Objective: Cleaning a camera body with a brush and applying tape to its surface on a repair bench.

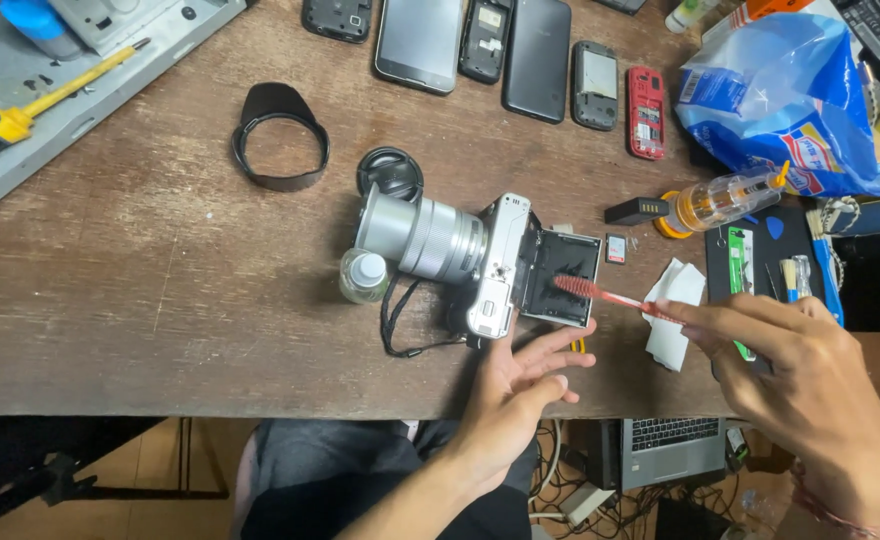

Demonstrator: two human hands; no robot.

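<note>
Camera: silver, lying mid-surface, lens pointing left, rear screen flipped open rightward.
Right hand: right of camera, fingers pinched on red brush; bristles on the screen, handle running right.
Left hand: just below camera, open, fingertips steadying it, nearer.

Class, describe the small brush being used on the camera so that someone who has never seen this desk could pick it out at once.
Start at the silver camera with a long grey lens lying near the front edge of the brown wooden table. Its hinged black flap stands open on the right side. Across that flap lies the thin red bristle brush, held by the right hand; unlike the brushes on the dark mat, it is red and spiralled.
</note>
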